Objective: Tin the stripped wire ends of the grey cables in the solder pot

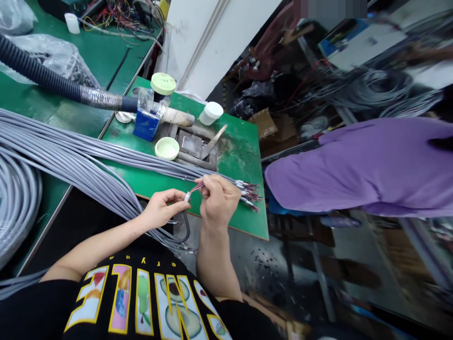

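**A white sleeve [187,197] pinched between your two hands**

You have the white sleeve gripped in the fingertips of your left hand [163,208]. Its thin red-and-white wires [197,188] run across to your right hand [219,200], which is closed on them, so neither hand is open. The grip sits just over the near edge of the green workbench [244,218].

Just right of your right hand, the ends of the grey cables [244,191] fan out, tipped with white and red. (They are too small to make out one by one.) From there the bundle passes behind your grip and runs left to a large grey coil [17,198]. A black lead [186,226] loops just below your hands.

Beyond the grip, a metal tray [191,144] is set into the bench, with a scraper [212,141] lying on it. Around it stand a pale green lid [167,148], a white jar [211,113] and a blue box [146,125]. Further left lies a black corrugated hose [35,66]. Well to the right of your hands is a nearby person's purple garment [357,165].
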A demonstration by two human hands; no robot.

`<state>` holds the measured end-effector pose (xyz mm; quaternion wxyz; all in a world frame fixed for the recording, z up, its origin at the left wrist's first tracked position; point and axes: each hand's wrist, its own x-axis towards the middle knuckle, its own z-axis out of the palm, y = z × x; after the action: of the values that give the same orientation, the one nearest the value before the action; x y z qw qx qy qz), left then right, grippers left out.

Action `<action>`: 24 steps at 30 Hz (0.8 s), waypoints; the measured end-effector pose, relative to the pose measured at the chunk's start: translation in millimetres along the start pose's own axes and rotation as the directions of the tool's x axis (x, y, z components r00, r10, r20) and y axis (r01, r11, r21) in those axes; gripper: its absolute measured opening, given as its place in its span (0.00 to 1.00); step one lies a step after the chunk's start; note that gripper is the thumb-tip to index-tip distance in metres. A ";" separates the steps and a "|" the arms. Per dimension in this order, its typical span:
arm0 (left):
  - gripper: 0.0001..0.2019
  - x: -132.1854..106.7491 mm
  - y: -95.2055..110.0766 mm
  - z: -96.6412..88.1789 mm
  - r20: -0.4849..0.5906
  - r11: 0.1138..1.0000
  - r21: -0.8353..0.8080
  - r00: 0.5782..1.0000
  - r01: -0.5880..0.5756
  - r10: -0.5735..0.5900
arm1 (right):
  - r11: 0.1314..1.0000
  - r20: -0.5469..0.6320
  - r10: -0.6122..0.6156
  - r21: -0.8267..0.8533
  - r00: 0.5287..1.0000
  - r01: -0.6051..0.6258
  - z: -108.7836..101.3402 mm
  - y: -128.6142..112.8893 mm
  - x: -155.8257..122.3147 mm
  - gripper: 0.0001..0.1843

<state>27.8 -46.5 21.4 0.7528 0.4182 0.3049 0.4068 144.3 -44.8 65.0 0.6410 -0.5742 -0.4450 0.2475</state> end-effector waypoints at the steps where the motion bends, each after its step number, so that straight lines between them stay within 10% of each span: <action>1: 0.17 0.6 0.7 0.0 0.012 1.000 -0.017 1.000 0.008 -0.008 | 1.000 -0.025 -0.008 0.028 1.000 0.009 -1.2 -1.0 0.1 0.13; 6: 0.19 0.4 -0.9 -6.1 0.035 0.979 -0.176 0.994 0.106 -0.101 | 0.990 -0.159 -0.116 0.056 0.980 0.126 -19.4 -13.7 4.7 0.10; 14: 0.19 0.3 -4.5 -12.3 0.134 0.990 -0.128 0.990 0.066 -0.049 | 0.855 0.488 -0.121 -0.391 0.864 0.340 -14.7 -26.3 -5.4 0.07; 24: 0.18 -0.5 -5.3 -17.2 0.062 0.969 -0.235 0.996 0.072 -0.059 | 0.905 0.411 -0.137 -0.318 0.901 0.283 -2.2 -19.5 -10.7 0.11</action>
<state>15.7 -42.1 8.8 0.8182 0.3260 0.2473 0.4037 137.3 -59.0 80.7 0.4461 -0.5733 -0.6594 0.1934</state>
